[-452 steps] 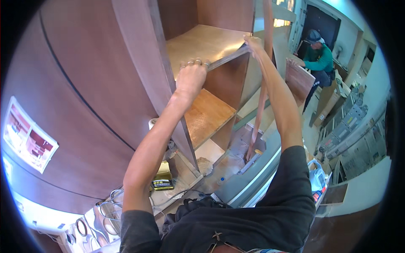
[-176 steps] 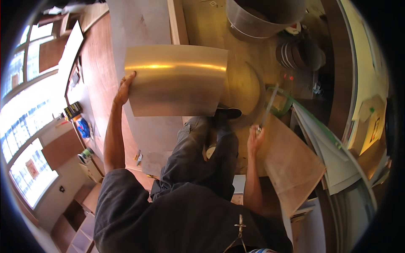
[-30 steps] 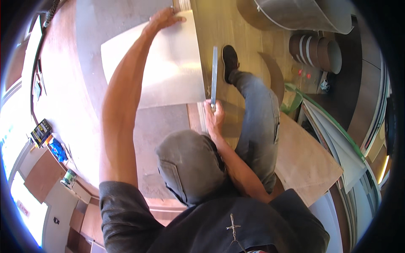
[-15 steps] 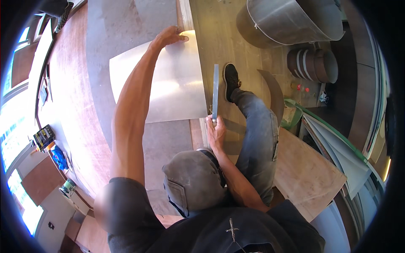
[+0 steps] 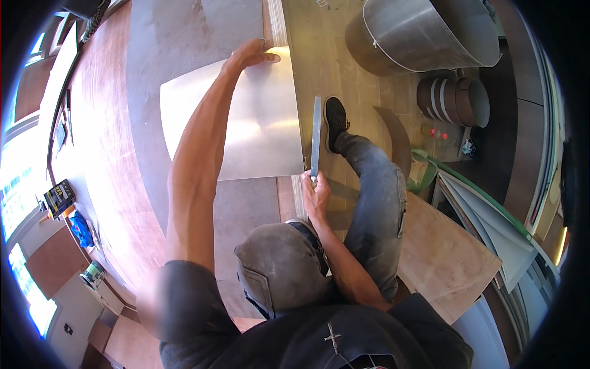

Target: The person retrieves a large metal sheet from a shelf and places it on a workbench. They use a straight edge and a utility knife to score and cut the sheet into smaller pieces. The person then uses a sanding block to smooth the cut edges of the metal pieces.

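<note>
Holding one sheet [image 5: 264,123] and, seemingly, one file [image 5: 316,136].

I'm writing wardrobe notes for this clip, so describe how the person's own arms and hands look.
Both hands, left and right, are bare, with no gloves. The forearms are bare too, with no watch or cable showing. The short, loose sleeves are plain dark grey to black, and part of the left one is blurred. Whether there are rings is too small to tell.
</note>
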The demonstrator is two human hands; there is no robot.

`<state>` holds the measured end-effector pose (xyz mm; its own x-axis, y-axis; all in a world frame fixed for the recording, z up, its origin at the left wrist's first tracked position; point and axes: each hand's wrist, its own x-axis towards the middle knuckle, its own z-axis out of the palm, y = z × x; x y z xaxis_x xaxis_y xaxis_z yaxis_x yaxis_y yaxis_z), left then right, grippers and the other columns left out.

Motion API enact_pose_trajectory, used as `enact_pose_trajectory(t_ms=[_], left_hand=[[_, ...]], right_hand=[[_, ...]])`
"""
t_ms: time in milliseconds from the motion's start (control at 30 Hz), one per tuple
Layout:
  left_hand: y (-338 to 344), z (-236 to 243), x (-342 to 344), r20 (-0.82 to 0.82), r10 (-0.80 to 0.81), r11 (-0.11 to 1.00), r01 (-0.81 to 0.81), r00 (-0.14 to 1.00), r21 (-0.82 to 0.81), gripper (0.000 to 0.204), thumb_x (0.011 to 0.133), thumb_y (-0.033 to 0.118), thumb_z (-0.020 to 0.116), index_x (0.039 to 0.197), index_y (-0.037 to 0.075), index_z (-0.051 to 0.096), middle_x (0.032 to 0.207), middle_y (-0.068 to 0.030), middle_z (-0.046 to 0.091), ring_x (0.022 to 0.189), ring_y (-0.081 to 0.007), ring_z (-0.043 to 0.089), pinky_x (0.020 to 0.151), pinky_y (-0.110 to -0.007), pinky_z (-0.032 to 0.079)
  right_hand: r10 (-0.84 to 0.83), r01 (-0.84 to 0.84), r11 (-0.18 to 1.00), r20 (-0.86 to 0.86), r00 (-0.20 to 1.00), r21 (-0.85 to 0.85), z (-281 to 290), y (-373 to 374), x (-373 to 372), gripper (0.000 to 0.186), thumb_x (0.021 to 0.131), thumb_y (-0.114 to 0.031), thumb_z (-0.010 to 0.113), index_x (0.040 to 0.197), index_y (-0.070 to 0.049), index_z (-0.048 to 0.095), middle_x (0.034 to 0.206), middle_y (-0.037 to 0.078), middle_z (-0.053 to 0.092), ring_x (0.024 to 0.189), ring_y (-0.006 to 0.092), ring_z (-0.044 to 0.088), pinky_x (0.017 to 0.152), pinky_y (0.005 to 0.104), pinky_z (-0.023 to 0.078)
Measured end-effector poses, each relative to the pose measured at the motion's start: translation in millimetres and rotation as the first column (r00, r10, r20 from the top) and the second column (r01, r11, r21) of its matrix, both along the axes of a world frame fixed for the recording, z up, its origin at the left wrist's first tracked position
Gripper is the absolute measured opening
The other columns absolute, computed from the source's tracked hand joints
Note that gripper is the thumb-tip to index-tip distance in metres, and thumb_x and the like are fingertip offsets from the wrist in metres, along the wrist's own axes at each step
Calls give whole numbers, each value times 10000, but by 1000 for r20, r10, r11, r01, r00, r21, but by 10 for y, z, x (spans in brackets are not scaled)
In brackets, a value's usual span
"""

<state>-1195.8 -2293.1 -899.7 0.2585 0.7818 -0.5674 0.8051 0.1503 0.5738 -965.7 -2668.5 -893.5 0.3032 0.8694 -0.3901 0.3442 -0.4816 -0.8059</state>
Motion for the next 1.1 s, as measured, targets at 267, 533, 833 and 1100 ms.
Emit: enact_pose_trajectory(t_ms=[267,533,833,1100], left_hand=[[-6,-187,-60,68,48,997,-53,997,64,732,809,424,835,1310,-54,599,1248,-215,676,1150,-322,636,941,-417,480],[-10,-211,-84,5,-2,992,2,1000,125,708,802,459,831,1235,-62,623,1112,-170,699,1030,-293,649,906,-408,492],[191,-490,-143,-11,-148,952,146,989,268,626,811,492,805,1144,-20,668,1029,-193,719,961,-325,667,841,-448,500],[487,-1272,-390,-91,-290,889,304,953,342,571,795,544,787,954,2,707,862,-140,702,805,-278,619,713,-464,490]], right_hand=[[25,-24,998,29,999,-52,-67,-27,31,231,962,-255,636,984,-26,661,891,176,693,831,356,674,760,428,508],[64,-66,996,-36,997,-54,47,45,61,210,970,-235,623,991,-28,649,869,162,691,832,320,687,760,410,512],[57,-61,997,-83,995,-48,-58,30,102,242,961,-262,636,967,-21,662,831,153,699,773,278,677,726,403,512],[41,-81,980,-213,976,-183,-51,72,201,229,926,-229,678,983,-9,693,760,51,647,706,104,563,664,301,478]])
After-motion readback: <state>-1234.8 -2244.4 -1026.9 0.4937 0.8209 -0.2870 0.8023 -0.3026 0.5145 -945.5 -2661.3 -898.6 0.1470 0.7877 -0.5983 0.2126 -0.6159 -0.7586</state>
